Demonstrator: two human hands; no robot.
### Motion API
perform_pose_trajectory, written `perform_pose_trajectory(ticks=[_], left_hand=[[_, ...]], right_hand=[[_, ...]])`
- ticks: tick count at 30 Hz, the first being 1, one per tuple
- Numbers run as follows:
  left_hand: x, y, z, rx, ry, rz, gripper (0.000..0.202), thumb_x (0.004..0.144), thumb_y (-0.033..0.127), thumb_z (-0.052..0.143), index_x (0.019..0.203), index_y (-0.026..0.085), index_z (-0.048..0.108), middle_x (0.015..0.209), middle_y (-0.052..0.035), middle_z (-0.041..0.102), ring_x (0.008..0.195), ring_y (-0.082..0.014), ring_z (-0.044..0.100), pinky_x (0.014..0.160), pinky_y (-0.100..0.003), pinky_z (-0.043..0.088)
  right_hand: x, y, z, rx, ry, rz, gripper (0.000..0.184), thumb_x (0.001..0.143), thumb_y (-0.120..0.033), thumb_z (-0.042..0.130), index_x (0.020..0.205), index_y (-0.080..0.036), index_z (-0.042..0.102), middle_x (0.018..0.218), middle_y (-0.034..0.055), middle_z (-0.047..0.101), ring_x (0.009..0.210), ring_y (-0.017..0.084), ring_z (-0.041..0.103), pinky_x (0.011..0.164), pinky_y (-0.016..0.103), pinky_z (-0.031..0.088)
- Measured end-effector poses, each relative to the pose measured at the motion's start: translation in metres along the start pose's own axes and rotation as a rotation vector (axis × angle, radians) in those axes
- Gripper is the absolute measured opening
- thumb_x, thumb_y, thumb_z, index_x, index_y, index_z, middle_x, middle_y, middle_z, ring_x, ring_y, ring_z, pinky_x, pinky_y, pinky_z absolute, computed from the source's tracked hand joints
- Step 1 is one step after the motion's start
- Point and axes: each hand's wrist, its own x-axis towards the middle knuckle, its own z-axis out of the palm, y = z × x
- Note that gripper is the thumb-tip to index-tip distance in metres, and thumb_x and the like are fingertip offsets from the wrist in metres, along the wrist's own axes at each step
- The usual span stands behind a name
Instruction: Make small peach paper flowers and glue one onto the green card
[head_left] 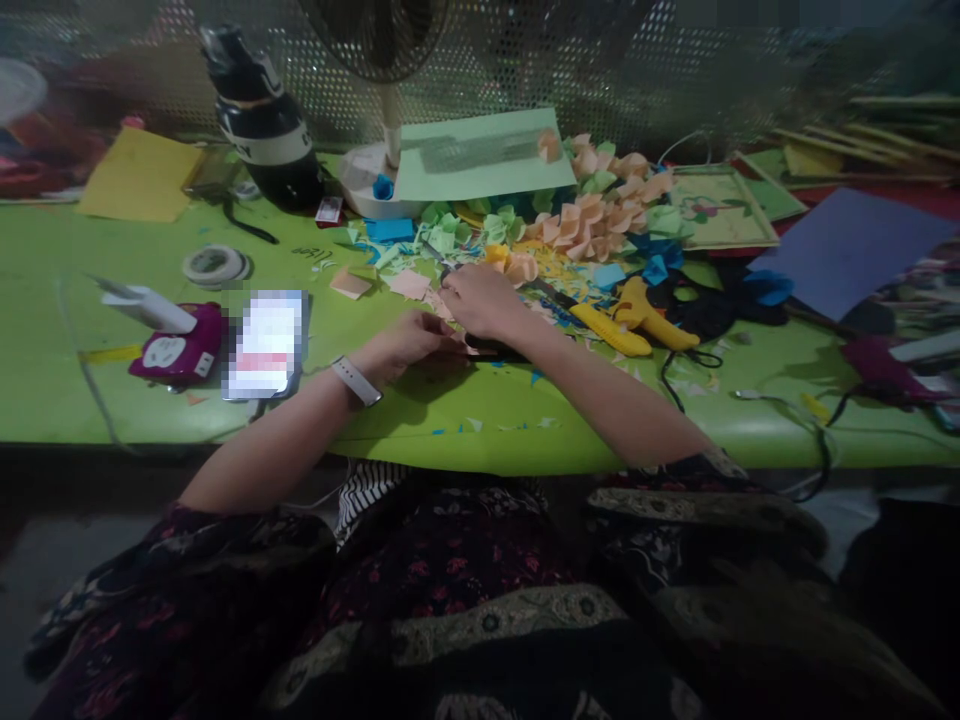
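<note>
On the green table my left hand [405, 342], with a pale band on its wrist, is closed in a pinch at the edge of a small pink paper piece [454, 345]. My right hand [486, 300] is curled closed just to its right, palm down over the paper scraps. A thin dark tool with a pale tip [433, 252] shows beyond its fingers; its kind is unclear, and the fingers hide whatever they grip. Under that hand a flat dark object [487, 352] lies on the table. Pink paper squares [410, 284] rest just beyond my hands.
Folded peach paper flowers [592, 222] and scraps pile up behind my hands. A yellow-handled glue gun [637, 318] lies right. Left are a phone [264, 345], a purple holder [180, 345] and a tape roll [216, 265]. A black bottle [270, 140] and fan [379, 30] stand behind.
</note>
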Motion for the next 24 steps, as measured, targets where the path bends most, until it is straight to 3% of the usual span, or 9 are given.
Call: perform_pose_trajectory(ticks=[4,15,24], left_hand=[[0.002,-0.002,-0.001,-0.017,-0.006,0.013,0.013,0.076,0.009,0.075,0.079,0.016,0.065,0.072,-0.004,0.072,0.078,-0.0173,0.072,0.083,-0.035,0.056],[0.001,0.0,0.0,-0.003,0.005,-0.013,0.014,0.078,0.01,0.075,0.074,0.016,0.063,0.071,-0.0035,0.072,0.073,-0.0157,0.071,0.085,-0.035,0.057],[0.004,-0.002,-0.002,0.0,-0.026,0.019,0.019,0.073,0.012,0.08,0.069,0.016,0.062,0.069,-0.0044,0.071,0.067,-0.0146,0.069,0.075,-0.033,0.056]], right_hand=[[-0.003,-0.008,-0.004,-0.015,0.077,0.092,0.039,0.1,-0.031,0.036,0.102,-0.014,0.07,0.109,0.0194,0.068,0.106,0.032,0.057,0.086,0.044,0.043],[-0.006,-0.015,-0.011,-0.035,0.027,0.101,0.042,0.099,-0.028,0.033,0.105,-0.012,0.071,0.112,0.0207,0.069,0.101,0.031,0.06,0.086,0.043,0.043],[-0.006,-0.015,-0.01,-0.02,0.02,0.108,0.041,0.099,-0.029,0.034,0.102,-0.012,0.071,0.111,0.0201,0.068,0.1,0.03,0.058,0.085,0.042,0.042]])
